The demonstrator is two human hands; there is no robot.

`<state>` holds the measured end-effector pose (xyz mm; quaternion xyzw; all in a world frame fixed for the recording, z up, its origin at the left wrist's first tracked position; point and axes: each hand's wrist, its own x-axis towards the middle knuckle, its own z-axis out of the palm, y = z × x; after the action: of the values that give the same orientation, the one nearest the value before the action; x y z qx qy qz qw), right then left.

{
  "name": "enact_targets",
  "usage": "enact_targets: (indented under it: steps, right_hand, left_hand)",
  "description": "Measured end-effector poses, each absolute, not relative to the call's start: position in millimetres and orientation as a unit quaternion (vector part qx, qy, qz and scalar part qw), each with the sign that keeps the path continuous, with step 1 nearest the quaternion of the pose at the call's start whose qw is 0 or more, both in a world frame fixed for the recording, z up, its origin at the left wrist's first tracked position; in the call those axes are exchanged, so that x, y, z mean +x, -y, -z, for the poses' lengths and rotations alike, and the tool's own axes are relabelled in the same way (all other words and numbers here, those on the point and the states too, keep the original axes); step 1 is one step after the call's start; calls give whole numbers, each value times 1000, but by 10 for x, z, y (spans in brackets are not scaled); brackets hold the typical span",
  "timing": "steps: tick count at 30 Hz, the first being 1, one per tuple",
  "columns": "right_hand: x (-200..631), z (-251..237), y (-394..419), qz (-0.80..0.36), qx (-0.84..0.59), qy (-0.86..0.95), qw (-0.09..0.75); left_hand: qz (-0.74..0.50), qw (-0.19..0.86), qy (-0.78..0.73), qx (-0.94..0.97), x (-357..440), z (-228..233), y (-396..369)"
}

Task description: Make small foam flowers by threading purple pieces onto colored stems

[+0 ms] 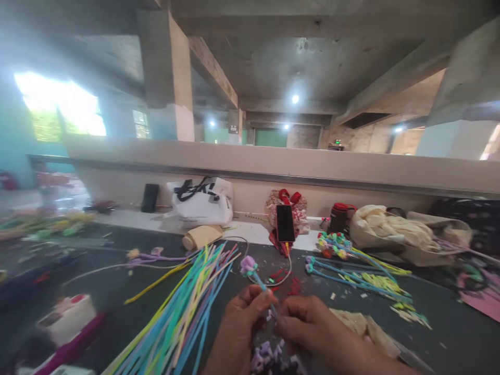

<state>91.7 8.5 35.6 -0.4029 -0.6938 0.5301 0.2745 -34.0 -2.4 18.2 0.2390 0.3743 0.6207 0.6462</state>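
A pipe-cleaner flower (249, 264) with a lilac and teal head and a blue stem is held up at the middle front. My left hand (244, 320) pinches its stem below the head, fingers closed. Lower down, the fingertips of my right hand (307, 320) close on the stem's end. Small lilac pieces (267, 357) lie in a pile under both hands. To the left spreads a bundle of loose pipe cleaners (183, 307) in blue, green, yellow and pink.
Finished-looking blue-stemmed flowers (351, 276) and a multicoloured cluster (334, 244) lie at right. A phone (285, 223) on a cable leans against a red patterned bag (300, 205). Behind stand a white bag (211, 203) and a dark red bottle (338, 217). A white object (68, 320) sits left.
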Motion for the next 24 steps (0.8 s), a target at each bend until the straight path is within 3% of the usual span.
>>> enact_targets:
  steps: [9, 20, 24]
  right_hand:
    - [1226, -505, 5, -429, -426, 762, 232]
    - [1121, -594, 66, -450, -373, 778, 231]
    - [1321, -551, -135, -446, -415, 763, 213]
  left_hand:
    - [-591, 645, -394, 282, -257, -135, 55]
    - [-614, 666, -354, 234, -253, -396, 79]
    - [-602, 672, -362, 234, -417, -512, 31]
